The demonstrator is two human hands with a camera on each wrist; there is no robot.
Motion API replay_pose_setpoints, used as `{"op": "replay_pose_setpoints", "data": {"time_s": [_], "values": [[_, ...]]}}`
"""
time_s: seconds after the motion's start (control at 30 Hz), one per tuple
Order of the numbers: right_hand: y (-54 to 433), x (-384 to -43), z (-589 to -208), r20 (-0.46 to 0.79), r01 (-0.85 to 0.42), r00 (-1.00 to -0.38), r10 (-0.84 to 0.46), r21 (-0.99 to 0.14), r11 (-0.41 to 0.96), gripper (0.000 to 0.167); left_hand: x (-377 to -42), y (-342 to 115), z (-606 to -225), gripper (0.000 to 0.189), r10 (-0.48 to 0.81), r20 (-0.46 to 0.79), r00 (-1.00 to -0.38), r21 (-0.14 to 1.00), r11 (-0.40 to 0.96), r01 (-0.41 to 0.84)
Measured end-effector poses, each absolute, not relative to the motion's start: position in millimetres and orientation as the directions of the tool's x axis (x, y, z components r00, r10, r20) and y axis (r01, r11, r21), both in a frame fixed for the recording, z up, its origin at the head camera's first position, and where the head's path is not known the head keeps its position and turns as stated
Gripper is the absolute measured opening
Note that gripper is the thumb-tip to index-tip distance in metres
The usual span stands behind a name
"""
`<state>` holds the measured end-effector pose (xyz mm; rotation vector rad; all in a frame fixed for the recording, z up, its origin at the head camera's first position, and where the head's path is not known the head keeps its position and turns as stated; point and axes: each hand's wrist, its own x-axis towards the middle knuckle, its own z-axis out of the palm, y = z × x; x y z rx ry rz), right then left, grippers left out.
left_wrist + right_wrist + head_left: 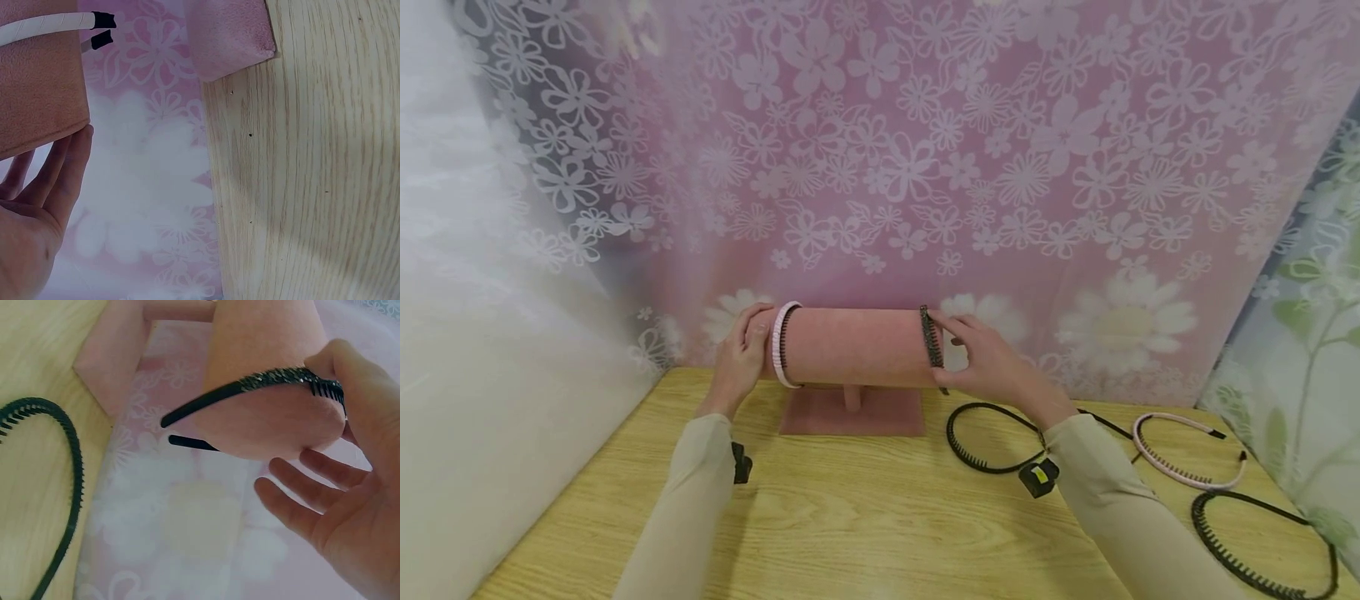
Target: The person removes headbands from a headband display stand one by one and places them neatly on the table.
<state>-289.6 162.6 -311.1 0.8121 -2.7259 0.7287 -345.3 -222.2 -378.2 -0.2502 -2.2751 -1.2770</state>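
A pink velvety headband display stand [857, 346] has a horizontal roll on a post and flat base [820, 421]. My left hand [743, 354] holds the roll's left end; in the left wrist view its fingers [65, 169] lie against the end's edge. Just inward of it, a white headband [780, 346] with dark teeth sits around the roll. At the right end, my right hand [981, 358] pinches a black glittery headband [930, 337] with thumb and index finger. The right wrist view shows this headband [275, 378] over the roll, its two black tips sticking out past it.
Right of the stand, a black toothed headband [973, 461] lies on the wooden table [850, 508]. Farther right are a pink headband [1180, 477] and another black one [1225, 558]. A flowered curtain [925, 167] hangs close behind the stand.
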Motion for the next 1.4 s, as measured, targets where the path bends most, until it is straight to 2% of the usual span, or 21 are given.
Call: {"op": "replay_pose_setpoints", "data": {"time_s": [0.33, 0.57, 0.87, 1.4], "values": [[167.5, -280.5, -321.4, 0.481, -0.665, -0.742, -0.468, -0.431, 0.611, 0.071, -343.2, -222.3, -377.0, 0.048, -0.078, 0.500, -0.863, 0.744, 0.548, 0.381], [168.1, -275.6, -322.3, 0.493, -0.645, -0.756, -0.431, -0.451, 0.617, 0.059, -344.3, -223.1, -377.0, 0.048, -0.075, 0.505, -0.860, 0.745, 0.542, 0.390], [172.0, -279.7, -329.1, 0.625, -0.698, -0.687, -0.370, -0.426, 0.576, 0.048, -345.0, -224.3, -379.1, 0.047, -0.077, 0.500, -0.863, 0.749, 0.539, 0.385], [197.5, -263.4, -332.0, 0.652, -0.693, -0.677, -0.342, -0.407, 0.595, 0.047, -346.3, -225.3, -380.3, 0.047, -0.068, 0.502, -0.862, 0.741, 0.548, 0.388]]}}
